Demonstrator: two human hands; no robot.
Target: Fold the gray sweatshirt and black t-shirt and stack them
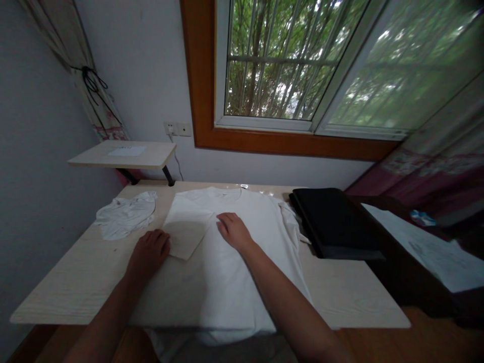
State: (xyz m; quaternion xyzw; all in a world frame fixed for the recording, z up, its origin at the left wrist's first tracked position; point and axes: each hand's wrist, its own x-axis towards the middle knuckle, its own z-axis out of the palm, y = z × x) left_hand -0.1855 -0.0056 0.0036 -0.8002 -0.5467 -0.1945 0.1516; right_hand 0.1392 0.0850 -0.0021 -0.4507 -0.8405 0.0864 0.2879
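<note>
A white T-shirt [249, 282] lies spread on the pale wooden table, its neckline toward the window and its lower end hanging over the near edge. On its left, a sleeve [189, 229] is folded inward over the body. My left hand [149, 252] is at the outer edge of that fold, fingers curled and closed on the cloth. Across the shirt's upper middle rests my right hand [233, 229], palm down, with fingers stretched out beside the sleeve's corner. The shirt's other sleeve [291, 222] lies bunched on the right.
A crumpled white cloth [126, 214] lies at the table's left. Behind it stands a small raised shelf [151, 154] with a paper on top. A black folder-like item [335, 219] is at the right, near a dark surface bearing a white sheet [423, 247]. The barred window [283, 60] is ahead.
</note>
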